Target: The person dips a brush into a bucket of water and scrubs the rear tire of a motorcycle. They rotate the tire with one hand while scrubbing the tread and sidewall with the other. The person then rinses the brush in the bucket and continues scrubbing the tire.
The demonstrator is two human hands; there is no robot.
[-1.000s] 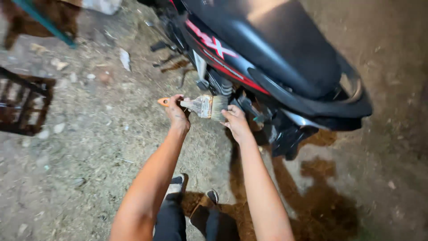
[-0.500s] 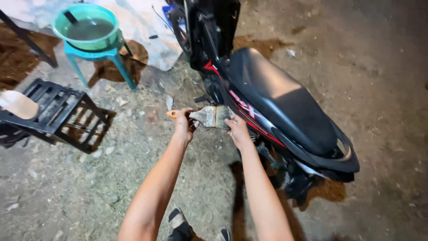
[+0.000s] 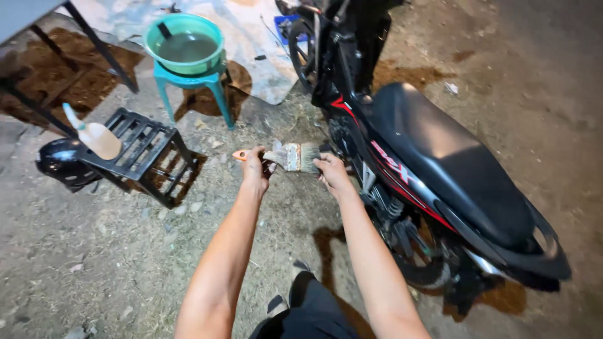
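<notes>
My left hand point(image 3: 255, 169) grips the orange handle of a flat paintbrush point(image 3: 290, 157), held level in front of me. The fingers of my right hand point(image 3: 331, 173) rest on the brush's grey bristles at its right end. Just beyond my right hand stands a black motorcycle point(image 3: 433, 169) with red trim, its seat running toward the lower right. Both forearms reach forward from the bottom of the view.
A teal basin of dark liquid point(image 3: 184, 44) sits on a teal stool point(image 3: 188, 85) at the upper left. A black plastic crate point(image 3: 147, 157) lies tipped on the gravel with a squeeze bottle point(image 3: 95, 135) on it. A dark helmet point(image 3: 59, 162) lies beside it. A tarp point(image 3: 251, 37) covers the ground behind.
The view has lifted from the motorcycle's lower engine area toward the stool and basin. Both hands have come away from the engine and still hold the brush between them.
</notes>
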